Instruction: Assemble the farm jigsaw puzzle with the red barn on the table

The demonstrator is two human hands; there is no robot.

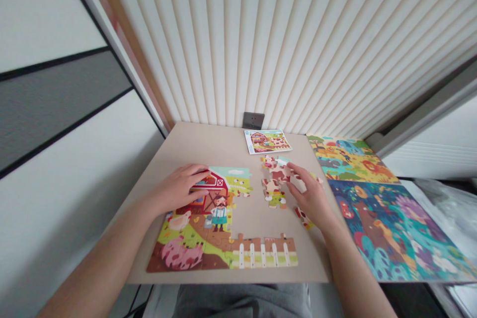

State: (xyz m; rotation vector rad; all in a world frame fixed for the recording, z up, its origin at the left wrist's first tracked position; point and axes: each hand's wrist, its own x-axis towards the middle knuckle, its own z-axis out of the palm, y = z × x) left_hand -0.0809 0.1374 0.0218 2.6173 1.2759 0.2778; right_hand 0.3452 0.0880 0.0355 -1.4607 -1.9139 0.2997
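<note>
A partly joined farm jigsaw puzzle (218,236) lies on the table, with a red barn, a farmer, a hen, a pig and a white fence along its lower right. My left hand (182,189) rests flat on its upper left, fingers apart over the barn. To the right is a cluster of loose cow-patterned puzzle pieces (271,186). Over their right side is my right hand (309,194), its thumb and index finger about a brown-and-white puzzle piece (294,177), partly hidden by the fingers. Another puzzle piece (303,217) lies under the palm's near side.
A small picture card (267,141) of the same farm scene lies at the table's back edge, below a dark wall socket (253,120). On the right are an animal picture puzzle (352,159) and a dark blue forest puzzle (398,231). Clear plastic wrapping (443,203) sits beyond them.
</note>
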